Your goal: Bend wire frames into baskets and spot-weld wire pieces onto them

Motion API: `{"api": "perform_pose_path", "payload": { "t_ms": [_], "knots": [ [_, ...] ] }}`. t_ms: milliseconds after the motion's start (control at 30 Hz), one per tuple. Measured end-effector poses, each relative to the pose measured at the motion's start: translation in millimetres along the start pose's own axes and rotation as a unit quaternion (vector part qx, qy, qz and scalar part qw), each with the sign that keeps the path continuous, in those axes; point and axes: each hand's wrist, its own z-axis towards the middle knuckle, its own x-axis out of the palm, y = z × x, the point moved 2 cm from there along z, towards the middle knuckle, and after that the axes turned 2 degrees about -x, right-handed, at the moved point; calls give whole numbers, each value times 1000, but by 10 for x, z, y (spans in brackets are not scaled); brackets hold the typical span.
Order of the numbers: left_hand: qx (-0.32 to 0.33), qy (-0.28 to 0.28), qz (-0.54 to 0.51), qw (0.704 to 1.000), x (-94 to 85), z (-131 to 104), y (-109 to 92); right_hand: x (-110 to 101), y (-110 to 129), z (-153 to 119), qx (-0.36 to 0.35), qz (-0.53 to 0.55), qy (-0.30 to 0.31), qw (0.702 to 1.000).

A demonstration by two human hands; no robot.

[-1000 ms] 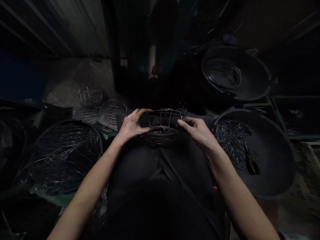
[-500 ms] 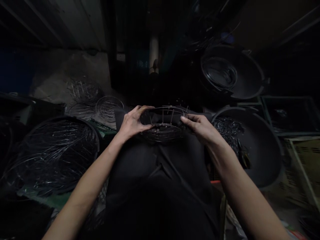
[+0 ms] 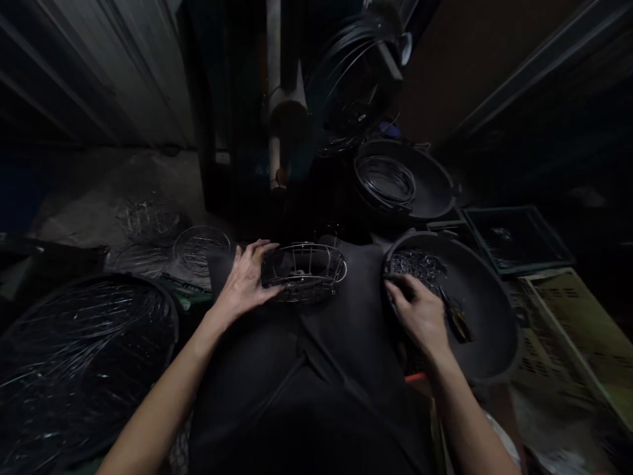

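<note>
And the right hand has let go! Half a second ago it was on the wire frame; now it's at right of centre, over the near-left rim of the dark tub, beside the small metal pieces. Its grip is half curled, and I can't tell whether anything is in it. The left hand stays put, thumb and fingers spread around the frame's left end, holding it at mid-frame above the dark apron. The frame's right end, with a wire loop, is now free.
</note>
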Motion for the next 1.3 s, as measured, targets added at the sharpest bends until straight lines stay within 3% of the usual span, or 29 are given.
{"api": "perform_pose_path", "payload": {
  "t_ms": [100, 167, 200, 300, 433, 533, 567, 633, 667, 767, 833, 900, 1000, 1100, 1200, 1267, 1300],
  "knots": [
    [35, 14, 37, 999, -17, 70, -159, -176, -631, -175, 74, -162, 8, 984],
    [57, 34, 65, 996, 1, 142, -275, -195, -797, -248, 100, -233, 26, 967],
    [63, 45, 76, 994, 19, 179, -320, -167, -764, -258, 90, -232, 24, 968],
    [56, 63, 91, 992, 81, 257, -369, 39, -277, -195, -11, -93, -9, 996],
    [56, 52, 78, 994, 105, 241, -295, 350, 578, -115, -97, 66, 20, 993],
    [76, 44, 62, 994, 62, 136, -277, 417, 754, -152, -98, 42, 41, 993],
    [77, 38, 55, 995, 40, 101, -278, 396, 666, -158, -79, 15, 55, 995],
    [45, 20, 48, 998, 3, 75, -250, 256, 254, -148, 4, -56, 88, 995],
    [11, 5, 49, 999, -7, 90, -219, 125, -50, -147, 66, -95, 100, 988],
    [-60, 30, 56, 996, 30, 171, -159, -418, -1055, -213, 239, -187, 91, 949],
    [-56, 43, 39, 997, 49, 192, -195, -698, -1604, -262, 316, -222, 93, 918],
    [-42, 41, 24, 998, 58, 200, -253, -791, -1986, -248, 355, -237, 105, 898],
    [-20, 41, 53, 998, 90, 247, -301, -675, -2252, -161, 364, -234, 126, 892],
    [32, 42, 91, 994, 122, 278, -336, -548, -2257, -153, 356, -227, 137, 896],
    [66, 48, 97, 992, 136, 232, -388, -573, -2215, -269, 343, -218, 137, 903],
    [68, 45, 98, 992, 137, 194, -415, -646, -2248, -367, 318, -197, 123, 919],
    [68, 47, 95, 992, 137, 178, -424, -690, -2263, -410, 284, -117, 66, 949]
  ]
}}
